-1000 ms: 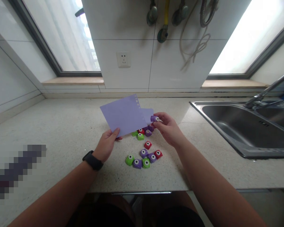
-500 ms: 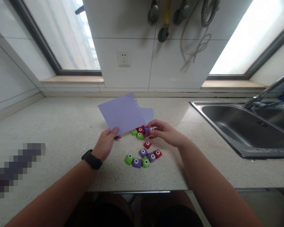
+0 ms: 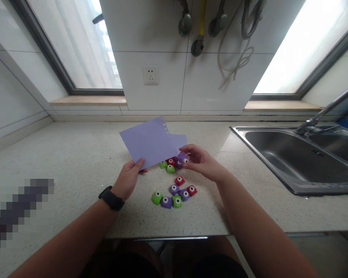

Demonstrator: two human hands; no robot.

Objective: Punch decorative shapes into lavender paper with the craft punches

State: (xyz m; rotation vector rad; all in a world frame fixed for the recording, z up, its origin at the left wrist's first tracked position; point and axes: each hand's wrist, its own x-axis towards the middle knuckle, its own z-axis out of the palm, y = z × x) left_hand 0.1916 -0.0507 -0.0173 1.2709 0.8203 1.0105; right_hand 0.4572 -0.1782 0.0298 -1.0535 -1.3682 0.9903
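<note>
My left hand (image 3: 129,178), with a black watch on its wrist, pinches the near corner of a lilac paper sheet (image 3: 147,142) and holds it tilted above the counter. Small punched holes run along the sheet's upper right edge. My right hand (image 3: 201,162) rests low beside the far cluster of small craft punches, fingertips on a purple punch (image 3: 182,158). Red and green punches (image 3: 170,164) lie partly under the sheet. A nearer group of green, purple and red punches (image 3: 174,195) lies on the counter between my forearms.
A second lilac sheet (image 3: 179,139) lies flat behind the first. The speckled countertop (image 3: 75,154) ends at a steel sink (image 3: 295,162) with a tap at the right. A tiled wall with a socket (image 3: 150,75) and hanging hoses stands behind.
My right hand has come down from mid-air with the purple punch to the far cluster on the counter. The left hand and sheet have hardly moved.
</note>
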